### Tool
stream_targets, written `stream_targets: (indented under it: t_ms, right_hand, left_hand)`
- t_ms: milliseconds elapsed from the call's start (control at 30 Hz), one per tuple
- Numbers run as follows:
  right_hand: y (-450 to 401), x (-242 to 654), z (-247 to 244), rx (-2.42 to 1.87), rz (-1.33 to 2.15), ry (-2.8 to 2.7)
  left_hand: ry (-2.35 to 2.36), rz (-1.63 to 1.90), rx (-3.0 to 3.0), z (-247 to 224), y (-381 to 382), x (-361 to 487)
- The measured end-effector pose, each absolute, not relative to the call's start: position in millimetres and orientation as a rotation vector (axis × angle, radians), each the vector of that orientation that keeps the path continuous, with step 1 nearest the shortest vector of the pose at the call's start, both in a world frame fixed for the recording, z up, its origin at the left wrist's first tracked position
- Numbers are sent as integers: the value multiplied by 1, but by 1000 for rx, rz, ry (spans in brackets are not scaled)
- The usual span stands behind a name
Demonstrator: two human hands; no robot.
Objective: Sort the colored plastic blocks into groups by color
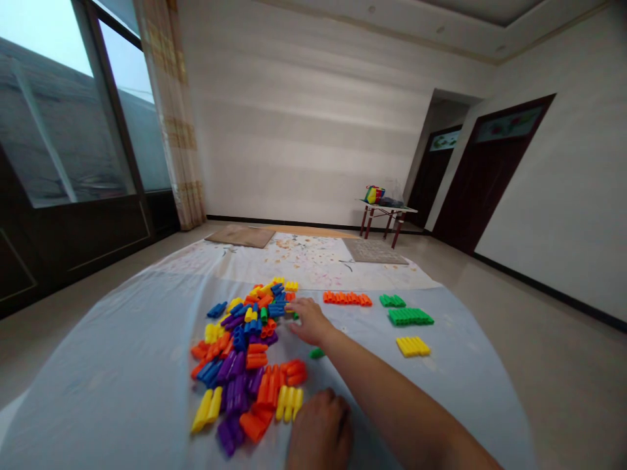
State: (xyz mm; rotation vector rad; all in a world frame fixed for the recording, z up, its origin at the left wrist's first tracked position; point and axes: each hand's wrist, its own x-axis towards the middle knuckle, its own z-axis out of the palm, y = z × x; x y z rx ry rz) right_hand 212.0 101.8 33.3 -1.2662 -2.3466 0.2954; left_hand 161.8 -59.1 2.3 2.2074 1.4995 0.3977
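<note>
A heap of plastic bullet-shaped building pieces point(236, 385) in orange, yellow, blue, purple and a little green lies on the cloth in front of me. My right hand point(309, 321) reaches to the heap's right edge, thumb and fingers apart, around a small green piece point(295, 316) that is partly covered. Another green piece point(317, 352) lies under my right forearm. Close to me, my left hand point(321, 427) rests with curled fingers beside a yellow joined piece point(289, 403); whatever it may hold is hidden.
To the right lie an orange row point(347, 298), a small green group point(392, 300), a larger green block point(410, 316) and a yellow block point(413, 346). Two flat boards, one brown point(241, 235) and one grey point(375, 250), lie at the table's far side. A small table point(386, 207) stands beyond.
</note>
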Motion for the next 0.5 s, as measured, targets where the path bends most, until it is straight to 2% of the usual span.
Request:
stream_targets:
  t_ms: [267,500]
  right_hand:
    - [144,169,28,-1540,385,-2476]
    - [119,194,28,-1292,386,-2726]
  left_hand:
    - [1366,441,2185,-22,-48,161]
    - [1433,328,2219,-4,-53,160]
